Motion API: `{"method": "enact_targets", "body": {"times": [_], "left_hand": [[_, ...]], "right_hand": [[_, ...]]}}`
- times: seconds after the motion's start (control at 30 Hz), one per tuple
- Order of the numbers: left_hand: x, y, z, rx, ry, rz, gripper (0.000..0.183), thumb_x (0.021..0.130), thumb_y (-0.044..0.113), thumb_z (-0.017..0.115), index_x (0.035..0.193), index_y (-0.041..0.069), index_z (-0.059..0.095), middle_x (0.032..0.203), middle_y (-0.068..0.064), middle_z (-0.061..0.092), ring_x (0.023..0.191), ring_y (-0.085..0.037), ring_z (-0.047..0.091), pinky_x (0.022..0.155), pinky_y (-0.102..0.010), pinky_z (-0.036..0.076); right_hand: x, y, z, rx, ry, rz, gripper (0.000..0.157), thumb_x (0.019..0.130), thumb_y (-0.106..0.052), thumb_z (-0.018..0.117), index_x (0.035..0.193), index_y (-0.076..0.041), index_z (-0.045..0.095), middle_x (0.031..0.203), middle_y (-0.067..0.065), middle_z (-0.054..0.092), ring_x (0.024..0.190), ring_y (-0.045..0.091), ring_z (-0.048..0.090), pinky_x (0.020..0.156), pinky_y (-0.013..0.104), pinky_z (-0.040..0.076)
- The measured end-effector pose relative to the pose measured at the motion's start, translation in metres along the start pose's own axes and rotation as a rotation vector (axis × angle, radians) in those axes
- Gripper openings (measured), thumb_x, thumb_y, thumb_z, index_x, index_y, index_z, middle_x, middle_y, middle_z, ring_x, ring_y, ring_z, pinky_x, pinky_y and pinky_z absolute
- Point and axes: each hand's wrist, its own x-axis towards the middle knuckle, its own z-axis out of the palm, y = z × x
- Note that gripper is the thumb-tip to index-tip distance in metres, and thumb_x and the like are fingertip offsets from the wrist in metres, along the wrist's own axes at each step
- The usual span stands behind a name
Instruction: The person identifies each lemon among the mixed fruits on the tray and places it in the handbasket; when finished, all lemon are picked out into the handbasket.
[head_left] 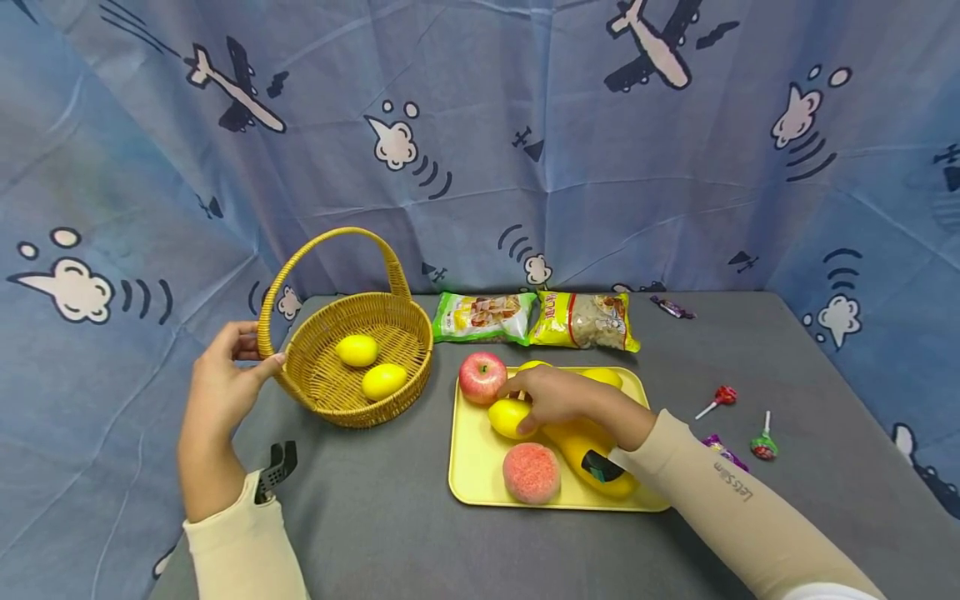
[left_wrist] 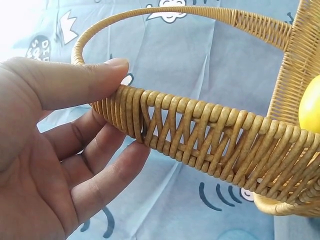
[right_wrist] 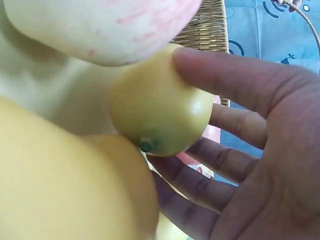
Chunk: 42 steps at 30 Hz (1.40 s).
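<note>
Lemon (head_left: pixel 507 419) and right hand's grip (head_left: pixel 558 395) meet over a yellow tray (head_left: pixel 474 479), thumb and fingers pinching the fruit between an apple (head_left: pixel 482 377) and a peach (head_left: pixel 531 473); whether it touches the tray I cannot tell. The left hand's grip (head_left: pixel 225 379) pinches the handle (head_left: pixel 396 271) of a wicker basket (head_left: pixel 367 414) with two more lemons (head_left: pixel 384 382) inside. A gray counter (head_left: pixel 382 517) carries everything, snack bags (head_left: pixel 585 320) along its back, lollipops (head_left: pixel 764 447) toward the right. Behind hangs a creased blue curtain (head_left: pixel 465 75) printed with airplanes and clouds.
</note>
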Motion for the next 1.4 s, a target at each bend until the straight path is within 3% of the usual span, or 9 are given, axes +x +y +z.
{"method": "enact_targets", "body": {"times": [0.53, 1.1, 1.4], "left_hand": [[0.001, 0.003, 0.000, -0.019, -0.005, 0.024, 0.043, 0.078, 0.022, 0.070, 0.114, 0.007, 0.050, 0.095, -0.012, 0.057, 0.089, -0.021, 0.052, 0.071, -0.029, 0.041], [0.000, 0.001, 0.002, -0.019, -0.017, -0.007, 0.045, 0.079, 0.026, 0.068, 0.115, 0.008, 0.049, 0.097, -0.012, 0.056, 0.090, -0.021, 0.051, 0.073, -0.035, 0.042], [0.000, 0.000, 0.002, -0.016, -0.007, -0.008, 0.045, 0.079, 0.026, 0.068, 0.116, 0.009, 0.050, 0.096, -0.011, 0.056, 0.089, -0.019, 0.050, 0.071, -0.028, 0.043]], "right_hand": [[0.000, 0.001, 0.005, -0.009, 0.033, -0.040, 0.052, 0.067, -0.026, 0.077, 0.116, -0.024, 0.059, 0.100, -0.010, 0.056, 0.085, 0.014, 0.052, 0.074, 0.028, 0.043], [0.002, -0.001, 0.003, 0.005, 0.012, -0.043, 0.052, 0.070, -0.027, 0.076, 0.118, -0.024, 0.057, 0.108, -0.010, 0.055, 0.087, 0.011, 0.052, 0.077, 0.027, 0.043], [0.011, -0.015, -0.016, -0.054, 0.037, -0.082, 0.051, 0.069, -0.026, 0.076, 0.117, -0.019, 0.058, 0.106, -0.008, 0.056, 0.089, 0.011, 0.052, 0.078, 0.027, 0.043]]}}
